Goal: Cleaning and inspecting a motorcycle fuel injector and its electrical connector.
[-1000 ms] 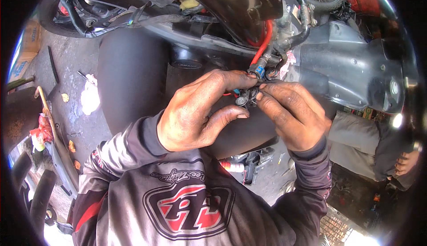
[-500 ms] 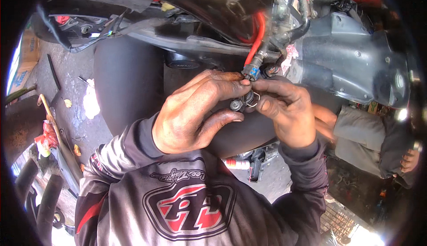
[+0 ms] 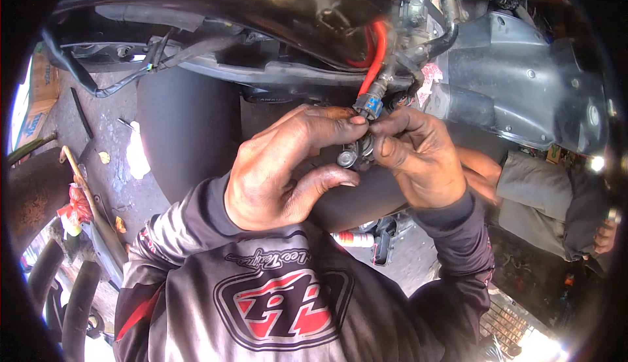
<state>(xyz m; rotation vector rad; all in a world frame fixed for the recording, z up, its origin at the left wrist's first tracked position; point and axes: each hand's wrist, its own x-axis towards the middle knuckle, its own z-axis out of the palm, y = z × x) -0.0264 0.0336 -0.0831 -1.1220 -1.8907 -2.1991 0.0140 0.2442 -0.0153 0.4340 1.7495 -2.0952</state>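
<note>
- Fingers (image 3: 396, 121) of the right hand (image 3: 428, 166): thumb and index drawn together at the dark fitting (image 3: 347, 158), appearing to pinch its right side.
- Other side, left hand (image 3: 268, 182): index tip rests near the fitting's upper end; thumb stands apart from the index, below. Remaining fingers partly hidden; cannot tell whether they grip.
- Location: fitting sits between the two hands, just below the blue-marked connector (image 3: 369, 106), near the dark motorcycle body (image 3: 261, 2).
- Done, as far as visible: connector appears attached to the end of a grey hose (image 3: 386, 77), beside the red hose (image 3: 378, 54); fitting is positioned at the connector's lower end.
- Outstanding (judgement): fitting not yet released, both hands being at it; handling looks unfinished.
- Uncertain: whether fitting and connector are joined or merely touching. Fingertips cover the meeting point.
</note>
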